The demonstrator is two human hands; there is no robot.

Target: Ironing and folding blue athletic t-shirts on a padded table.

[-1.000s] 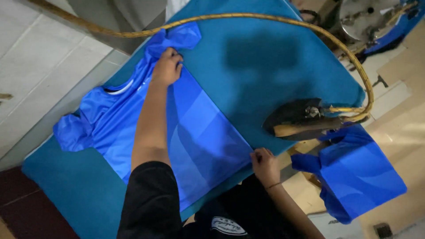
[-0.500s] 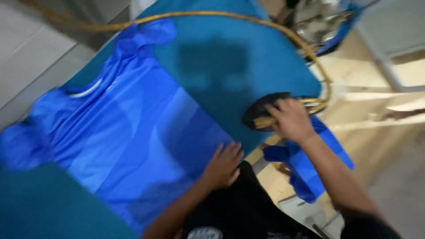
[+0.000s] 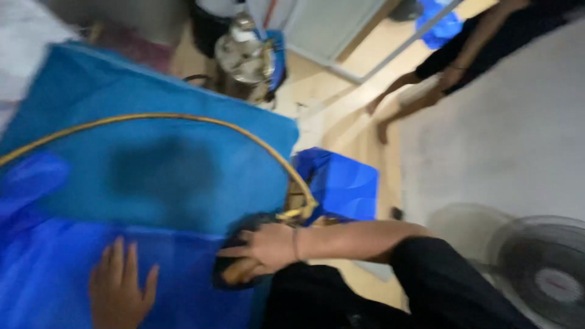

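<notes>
Item: bright blue synthetic garment (image 3: 67, 274), lying spread on the teal padded ironing board (image 3: 152, 164), near edge. My left hand (image 3: 120, 289) rests flat on it, fingers splayed, gripping nothing. My right hand (image 3: 265, 247) is wrapped round the wooden handle of the dark steam iron (image 3: 237, 268), which sits at the garment's right edge, its yellow braided hose (image 3: 183, 117) arcing overhead. Judged status: cloth laid out, iron in hand, pressing barely begun. Folded blue pieces (image 3: 341, 183) sit beyond the board.
</notes>
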